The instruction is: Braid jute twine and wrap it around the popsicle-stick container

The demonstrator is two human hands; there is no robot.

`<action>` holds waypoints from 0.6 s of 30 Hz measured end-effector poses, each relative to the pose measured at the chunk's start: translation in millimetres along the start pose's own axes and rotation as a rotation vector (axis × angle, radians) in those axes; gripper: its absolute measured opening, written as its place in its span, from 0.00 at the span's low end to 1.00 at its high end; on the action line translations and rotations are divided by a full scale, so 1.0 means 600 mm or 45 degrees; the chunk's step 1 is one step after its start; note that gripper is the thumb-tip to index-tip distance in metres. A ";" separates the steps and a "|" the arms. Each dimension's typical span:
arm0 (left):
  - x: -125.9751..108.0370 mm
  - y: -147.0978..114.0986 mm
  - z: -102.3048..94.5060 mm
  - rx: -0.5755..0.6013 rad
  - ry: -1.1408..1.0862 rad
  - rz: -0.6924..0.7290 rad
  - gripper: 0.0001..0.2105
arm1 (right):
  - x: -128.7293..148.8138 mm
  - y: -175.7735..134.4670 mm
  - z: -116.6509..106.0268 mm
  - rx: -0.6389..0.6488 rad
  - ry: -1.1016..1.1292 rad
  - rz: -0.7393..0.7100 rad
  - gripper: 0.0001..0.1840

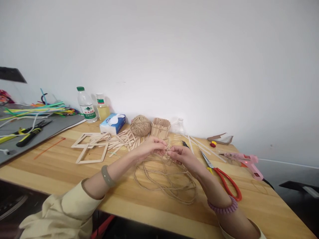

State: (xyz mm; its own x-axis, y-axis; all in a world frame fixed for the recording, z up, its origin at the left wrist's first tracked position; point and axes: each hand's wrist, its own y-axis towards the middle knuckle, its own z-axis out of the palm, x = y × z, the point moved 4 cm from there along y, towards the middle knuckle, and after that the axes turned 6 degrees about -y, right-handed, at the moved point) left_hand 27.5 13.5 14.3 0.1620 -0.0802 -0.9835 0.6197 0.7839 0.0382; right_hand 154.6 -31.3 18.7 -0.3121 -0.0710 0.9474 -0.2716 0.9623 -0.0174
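My left hand [156,146] and my right hand [180,154] meet over the middle of the wooden table [119,192]. Both are closed in a pinch on jute twine [169,190], fingertips almost touching. A small part of the twine between them looks knotted or braided, though its detail is blurred. Below my hands the loose twine spreads in wide loops on the tabletop. Just behind them stand a ball of twine [141,125] and a small round holder made of craft sticks [160,128].
Red-handled scissors [228,181] and a pink glue gun [246,160] lie to the right. Leftward are loose craft sticks [124,138], stick frames [92,156], a tissue pack [113,123], a water bottle [86,106] and pliers [30,134]. A wall [159,59] rises behind.
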 end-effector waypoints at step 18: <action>-0.010 -0.005 0.012 -0.010 0.057 0.071 0.09 | 0.026 -0.009 -0.011 0.087 -0.419 -0.198 0.14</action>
State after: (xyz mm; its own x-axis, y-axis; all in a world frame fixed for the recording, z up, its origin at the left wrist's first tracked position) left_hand 30.1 7.5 21.6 0.1617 -0.0087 -0.9868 0.6044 0.7914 0.0920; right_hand 157.3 -36.0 35.6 -0.5357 -0.3063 0.7869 -0.3951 0.9145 0.0870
